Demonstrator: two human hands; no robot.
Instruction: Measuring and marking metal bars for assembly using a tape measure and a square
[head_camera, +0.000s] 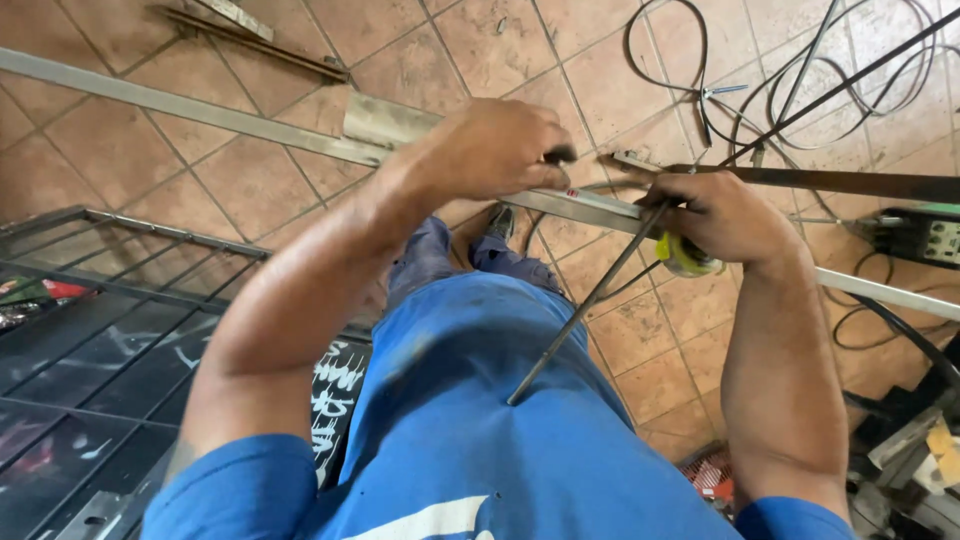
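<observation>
— Where are the hands placed?
— The left hand (495, 150) is set on the long metal bar (200, 108), at about 9 o'clock from the right hand (725, 215); a tape measure (688, 256) is held under the right hand.
— And the thin rod (585, 305)?
— It is slanted from the right hand toward 7 o'clock. Cables (790, 90) are spread at 1 o'clock (on the tiled floor (250, 180)), a metal grille (100, 330) at 8 o'clock.

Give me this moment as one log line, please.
left hand: gripping dark marker on metal bar | right hand: holding yellow tape measure | floor: tiles, cables
</observation>
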